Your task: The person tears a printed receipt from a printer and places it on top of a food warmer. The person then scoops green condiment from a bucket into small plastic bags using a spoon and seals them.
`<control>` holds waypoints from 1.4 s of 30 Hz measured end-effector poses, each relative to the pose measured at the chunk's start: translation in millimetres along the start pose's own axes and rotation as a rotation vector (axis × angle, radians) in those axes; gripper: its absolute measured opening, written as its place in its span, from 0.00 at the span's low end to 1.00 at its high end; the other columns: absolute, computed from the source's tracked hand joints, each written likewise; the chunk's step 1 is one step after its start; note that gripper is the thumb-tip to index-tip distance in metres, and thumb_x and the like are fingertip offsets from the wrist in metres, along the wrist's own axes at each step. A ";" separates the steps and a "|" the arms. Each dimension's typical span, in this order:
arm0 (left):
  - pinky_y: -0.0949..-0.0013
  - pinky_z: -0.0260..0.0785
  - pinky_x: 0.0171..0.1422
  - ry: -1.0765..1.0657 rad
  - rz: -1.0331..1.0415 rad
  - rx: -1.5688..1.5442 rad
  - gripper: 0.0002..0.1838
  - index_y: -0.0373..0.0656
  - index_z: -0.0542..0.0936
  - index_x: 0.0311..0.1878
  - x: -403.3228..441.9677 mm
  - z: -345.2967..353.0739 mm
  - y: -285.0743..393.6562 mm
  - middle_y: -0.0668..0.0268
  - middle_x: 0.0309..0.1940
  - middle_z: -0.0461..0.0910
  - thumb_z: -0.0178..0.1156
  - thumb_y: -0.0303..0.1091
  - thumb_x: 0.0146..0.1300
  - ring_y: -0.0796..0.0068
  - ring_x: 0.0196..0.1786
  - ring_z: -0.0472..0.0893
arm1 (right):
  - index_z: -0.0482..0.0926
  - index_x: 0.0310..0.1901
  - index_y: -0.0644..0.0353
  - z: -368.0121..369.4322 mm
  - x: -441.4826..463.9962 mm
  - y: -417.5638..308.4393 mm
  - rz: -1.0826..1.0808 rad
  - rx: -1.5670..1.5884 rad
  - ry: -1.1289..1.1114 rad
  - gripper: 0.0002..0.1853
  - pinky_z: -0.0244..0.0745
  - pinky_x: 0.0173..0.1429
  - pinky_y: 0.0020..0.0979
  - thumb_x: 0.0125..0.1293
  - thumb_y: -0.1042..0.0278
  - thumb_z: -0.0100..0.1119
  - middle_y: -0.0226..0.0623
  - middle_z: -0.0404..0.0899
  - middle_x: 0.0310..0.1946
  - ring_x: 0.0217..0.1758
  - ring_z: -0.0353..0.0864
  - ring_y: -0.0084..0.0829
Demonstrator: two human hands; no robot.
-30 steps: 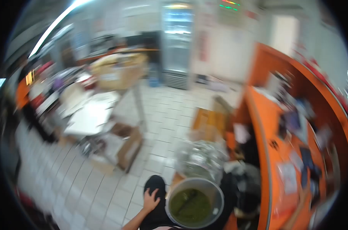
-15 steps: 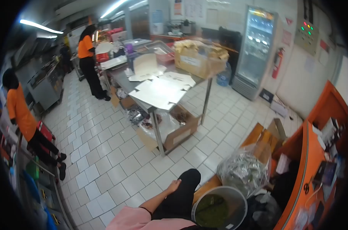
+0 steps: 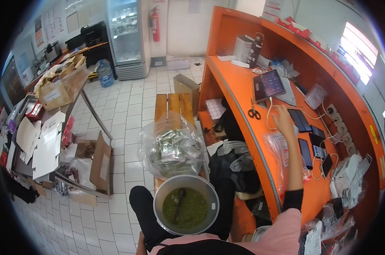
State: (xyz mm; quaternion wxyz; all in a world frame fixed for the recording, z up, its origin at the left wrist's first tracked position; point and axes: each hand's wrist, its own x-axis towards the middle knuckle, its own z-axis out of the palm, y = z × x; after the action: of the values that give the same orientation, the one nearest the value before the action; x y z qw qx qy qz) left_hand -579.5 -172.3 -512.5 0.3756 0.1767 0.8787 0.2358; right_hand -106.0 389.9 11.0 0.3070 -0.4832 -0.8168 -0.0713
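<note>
My right hand [image 3: 282, 120] is over the orange desk [image 3: 260, 127], fingers stretched out, beside a white charging cable [image 3: 269, 114]. A tablet [image 3: 269, 84] with its screen lit is just beyond the hand, black-handled scissors [image 3: 254, 112] lie to its left, and several phones [image 3: 300, 120] lie to its right. Whether the fingertips touch the cable is unclear. Only part of my left hand [image 3: 141, 245] shows, low beside my left thigh, its fingers hidden. Between my legs stands a clear tub [image 3: 157, 208] of green, chopped-looking contents [image 3: 194, 208], a dark-handled utensil [image 3: 179, 204] lying in them.
A clear plastic bag of packets [image 3: 173, 146] sits on a wooden bench [image 3: 174, 106] ahead. At left stands a metal table with white flat cartons [image 3: 48, 144] and a cardboard box [image 3: 101, 163] beneath. A fridge [image 3: 126, 38] and water bottle [image 3: 104, 74] are at the back.
My view has swung right, from the room with two people in orange shirts to the orange desk. My right hand now shows over the desk. The left hand has left my knee.
</note>
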 end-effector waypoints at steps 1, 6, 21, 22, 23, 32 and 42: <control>0.55 0.70 0.46 0.003 -0.007 -0.008 0.19 0.39 0.77 0.47 -1.6 -1.1 -1.2 0.49 0.40 0.79 0.44 0.43 0.65 0.51 0.42 0.79 | 0.74 0.46 0.67 12.9 5.9 6.0 0.012 -0.029 0.018 0.15 0.68 0.55 0.43 0.54 0.77 0.58 0.49 0.72 0.42 0.50 0.74 0.47; 0.57 0.71 0.45 0.028 -0.006 -0.047 0.18 0.40 0.76 0.48 1.1 -6.8 -2.7 0.50 0.41 0.78 0.44 0.42 0.66 0.54 0.42 0.79 | 0.77 0.37 0.67 41.7 17.8 -41.3 0.105 0.297 -0.161 0.07 0.71 0.51 0.40 0.57 0.76 0.57 0.47 0.75 0.35 0.42 0.77 0.49; 0.61 0.72 0.41 0.044 -0.119 -0.178 0.16 0.42 0.72 0.53 5.7 -1.6 -20.8 0.55 0.45 0.77 0.46 0.39 0.67 0.62 0.41 0.80 | 0.74 0.49 0.70 -16.9 -69.0 132.3 0.230 -0.027 -0.080 0.30 0.71 0.51 0.37 0.49 0.58 0.70 0.53 0.75 0.47 0.51 0.75 0.46; 0.62 0.72 0.41 0.068 -0.120 -0.223 0.16 0.43 0.72 0.53 9.6 -3.4 -21.0 0.56 0.45 0.77 0.46 0.39 0.67 0.63 0.41 0.80 | 0.72 0.52 0.70 -16.3 -72.0 141.3 0.147 0.014 -0.075 0.33 0.71 0.52 0.36 0.48 0.56 0.71 0.55 0.74 0.49 0.52 0.75 0.47; 0.62 0.72 0.41 0.100 -0.118 -0.282 0.16 0.43 0.71 0.53 14.4 -5.8 -20.3 0.56 0.45 0.77 0.46 0.39 0.67 0.63 0.41 0.80 | 0.69 0.57 0.70 -16.2 -69.9 145.6 0.205 0.020 -0.144 0.38 0.71 0.49 0.34 0.48 0.54 0.71 0.54 0.72 0.53 0.51 0.75 0.43; 0.71 0.71 0.41 0.485 0.305 -0.827 0.15 0.45 0.68 0.56 12.6 -85.5 127.5 0.61 0.51 0.74 0.44 0.34 0.68 0.72 0.43 0.78 | 0.69 0.58 0.67 3.0 -34.6 158.9 0.293 -0.155 -0.380 0.45 0.70 0.55 0.43 0.43 0.44 0.72 0.53 0.70 0.51 0.53 0.74 0.48; 0.71 0.69 0.57 -0.194 0.964 -0.666 0.14 0.37 0.75 0.51 -172.8 -132.3 468.1 0.61 0.47 0.79 0.58 0.25 0.61 0.72 0.51 0.78 | 0.67 0.57 0.63 -76.6 -37.4 -84.1 0.032 0.611 -0.009 0.38 0.74 0.42 0.28 0.39 0.71 0.71 0.36 0.68 0.48 0.41 0.76 0.26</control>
State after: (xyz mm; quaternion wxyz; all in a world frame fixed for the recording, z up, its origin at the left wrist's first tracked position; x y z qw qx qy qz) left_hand -502.2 93.0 -76.4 0.3400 0.4491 0.5396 0.6257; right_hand -130.0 286.4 66.3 0.4357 -0.3816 -0.7941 0.1844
